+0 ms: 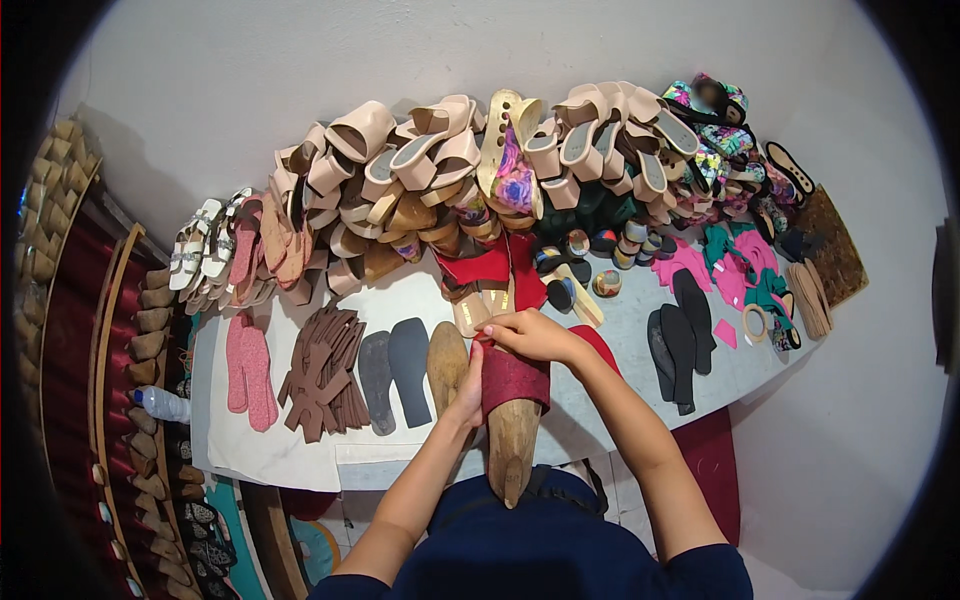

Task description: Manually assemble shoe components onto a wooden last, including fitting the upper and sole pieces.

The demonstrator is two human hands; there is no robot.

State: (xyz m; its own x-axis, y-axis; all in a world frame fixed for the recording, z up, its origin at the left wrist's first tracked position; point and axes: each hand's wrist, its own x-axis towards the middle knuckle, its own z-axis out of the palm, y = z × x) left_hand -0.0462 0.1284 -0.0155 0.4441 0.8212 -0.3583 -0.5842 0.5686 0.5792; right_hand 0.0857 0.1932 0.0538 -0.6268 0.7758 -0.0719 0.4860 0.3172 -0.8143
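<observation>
A long wooden shoe last (513,445) stood propped against the person's lap, its toe pointing down and its upper part wrapped in a dark red glittery fabric shoe upper (514,378). The right hand (535,335) was closed in a pinch on the top edge of the red fabric, pulling it over the last. The left hand (468,385) lay curled against the left side of the wrapped last, steadying it; whether its fingers gripped the fabric could not be told.

The last looked solid, stiff and fairly heavy, best held around its bare lower body. The fabric looked soft, thin and pliable, likely to slip or wrinkle unless drawn taut by its edges.

The pale grey worktop (400,300) ahead was crowded. A second bare wooden last (447,362) lay just beside the left hand, dark grey insoles (396,370) and brown cut pieces (325,370) lay further left, and black soles (680,340) lay to the right. A heaped row of beige sandals (450,150) filled the far edge. Open room remained mainly between the near worktop edge and the lap.
</observation>
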